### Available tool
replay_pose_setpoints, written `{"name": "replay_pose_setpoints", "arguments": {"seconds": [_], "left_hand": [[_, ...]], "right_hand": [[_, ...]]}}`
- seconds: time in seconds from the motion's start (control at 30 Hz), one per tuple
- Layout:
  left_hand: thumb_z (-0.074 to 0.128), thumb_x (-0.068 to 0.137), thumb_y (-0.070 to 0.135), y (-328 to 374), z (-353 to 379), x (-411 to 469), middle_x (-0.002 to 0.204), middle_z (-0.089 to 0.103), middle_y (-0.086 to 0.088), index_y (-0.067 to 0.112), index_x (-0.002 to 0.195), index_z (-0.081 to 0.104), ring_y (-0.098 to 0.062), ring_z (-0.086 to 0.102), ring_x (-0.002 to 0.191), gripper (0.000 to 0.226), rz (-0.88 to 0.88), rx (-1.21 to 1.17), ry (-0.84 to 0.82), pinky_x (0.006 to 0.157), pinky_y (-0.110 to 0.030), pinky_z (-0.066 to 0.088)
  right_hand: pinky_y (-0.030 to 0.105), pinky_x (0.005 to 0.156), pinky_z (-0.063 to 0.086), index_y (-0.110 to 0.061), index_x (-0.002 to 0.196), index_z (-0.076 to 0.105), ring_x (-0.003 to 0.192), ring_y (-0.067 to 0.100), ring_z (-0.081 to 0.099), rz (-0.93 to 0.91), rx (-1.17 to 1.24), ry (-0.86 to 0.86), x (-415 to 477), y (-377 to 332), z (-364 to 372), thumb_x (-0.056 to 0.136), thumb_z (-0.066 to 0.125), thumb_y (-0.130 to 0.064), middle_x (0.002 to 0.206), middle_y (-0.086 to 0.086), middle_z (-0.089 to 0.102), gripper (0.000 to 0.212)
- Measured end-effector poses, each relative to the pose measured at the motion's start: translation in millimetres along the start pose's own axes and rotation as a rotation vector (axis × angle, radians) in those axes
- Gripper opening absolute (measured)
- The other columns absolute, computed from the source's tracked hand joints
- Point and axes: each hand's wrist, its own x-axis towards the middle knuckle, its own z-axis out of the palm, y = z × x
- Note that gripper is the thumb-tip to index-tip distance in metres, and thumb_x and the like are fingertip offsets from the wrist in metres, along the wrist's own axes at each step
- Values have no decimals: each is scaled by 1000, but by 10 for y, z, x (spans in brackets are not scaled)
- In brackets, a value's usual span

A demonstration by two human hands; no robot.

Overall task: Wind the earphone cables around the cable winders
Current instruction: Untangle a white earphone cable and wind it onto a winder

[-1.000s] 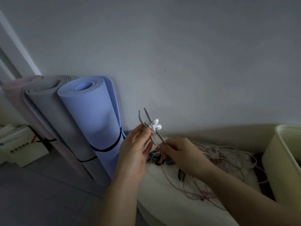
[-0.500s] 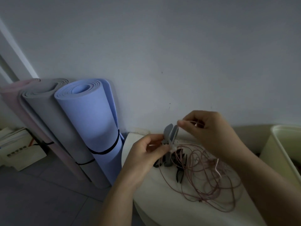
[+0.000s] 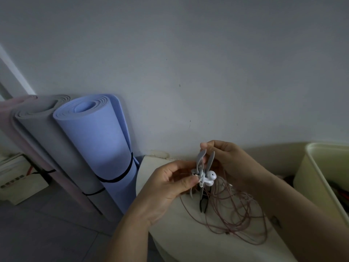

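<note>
My left hand (image 3: pixel 168 183) pinches a grey cable winder (image 3: pixel 200 163) at its middle, held upright above the round white table (image 3: pixel 181 241). Two white earbuds (image 3: pixel 210 177) sit against the winder's waist. Just above and behind the winder, my right hand (image 3: pixel 226 159) pinches the thin cable at the winder's upper tips. The rest of the pinkish earphone cable (image 3: pixel 236 214) lies in loose tangled loops on the table below. A black winder (image 3: pixel 203 205) lies on the table under my hands.
Rolled mats stand left of the table against the wall: a blue mat (image 3: pixel 100 148), a grey mat (image 3: pixel 47 133) and a pink one. A cream bin (image 3: pixel 321 182) stands at the right. White boxes (image 3: pixel 17 178) sit on the floor at far left.
My right hand has drawn the cable around the winder and come back near its top; the earbuds now show at the winder's waist. The camera has shifted slightly.
</note>
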Motion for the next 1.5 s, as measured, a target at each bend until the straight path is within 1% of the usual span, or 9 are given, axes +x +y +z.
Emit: {"name": "replay_pose_setpoints", "arguments": {"seconds": [0.23,0.4,0.53,0.63,0.7,0.83,0.97,1.1,1.5], "left_hand": [[76,72,17,15,-16,-19,100,74,-1,31,94,77,-16,68,101,26,23,4,22,90,-32,54],[72,74,16,-11,-12,-14,110,72,-4,29,102,76,-19,65,110,31,73,5,28,94,-31,51],[75,72,19,23,-30,3,108,73,-5,25,99,76,-21,66,109,28,119,-119,137,98,-38,49],[68,70,14,26,-23,27,110,72,-10,11,109,68,-25,66,107,39,118,-280,248,96,-38,52],[64,72,14,32,-34,45,115,70,-10,5,115,62,-23,65,108,44,118,-375,305,98,-40,49],[65,74,16,11,-131,74,97,68,1,17,99,63,-10,61,94,25,80,-498,488,86,-30,48],[63,86,9,-6,-160,80,82,69,5,21,90,64,-7,60,82,13,37,-486,578,72,-26,46],[66,75,15,23,-140,56,74,71,8,23,80,68,-4,63,75,9,14,-521,557,72,-27,46],[66,73,14,4,-126,68,82,72,-3,7,103,71,-5,64,65,31,-113,-848,511,53,-19,54]], "right_hand": [[27,55,51,-2,75,53,58,23,59,53,67,-28,21,67,23,78,56,-27,67,13,59,25],[25,53,51,-2,78,54,55,14,60,150,99,-50,41,182,133,95,47,-13,63,5,62,21],[19,49,40,-14,62,69,45,6,45,230,169,-39,43,285,199,97,43,-11,53,-3,54,44],[22,48,26,-15,61,66,42,7,28,219,0,-22,67,381,254,96,51,-23,54,-1,39,39],[22,48,31,-12,68,59,44,8,32,155,-269,-37,51,415,292,97,51,-29,56,-1,40,34],[18,58,42,-32,75,70,53,0,46,-42,-726,-48,-2,369,350,97,50,-31,61,-9,56,29],[5,57,39,-18,102,71,60,-13,52,-219,-975,-74,-44,275,382,97,52,-26,72,-19,57,21],[7,61,38,-19,100,72,69,-3,56,-319,-1091,-26,-75,201,374,95,55,-27,82,-15,62,19],[25,69,42,-19,102,70,73,11,48,-438,-1315,-75,-89,82,288,96,51,-28,85,-9,47,21]]}}
